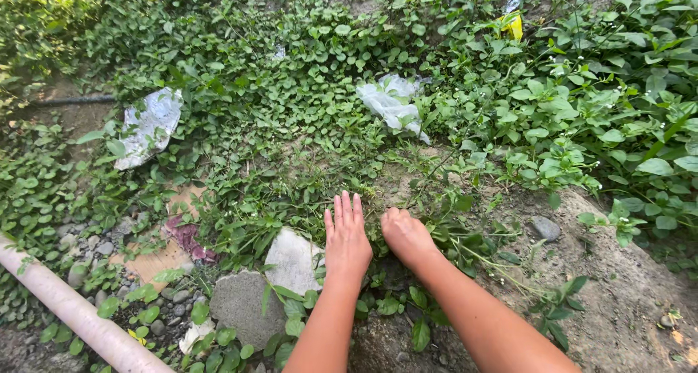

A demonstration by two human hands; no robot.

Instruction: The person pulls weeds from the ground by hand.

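Soft, even daylight, brighter glare at upper left, sharp focus, slight wide-angle bending at edges

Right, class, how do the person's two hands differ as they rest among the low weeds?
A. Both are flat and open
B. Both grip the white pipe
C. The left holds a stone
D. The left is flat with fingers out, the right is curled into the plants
D: the left hand lies flat with fingers extended, while the right hand is curled closed among the weeds.
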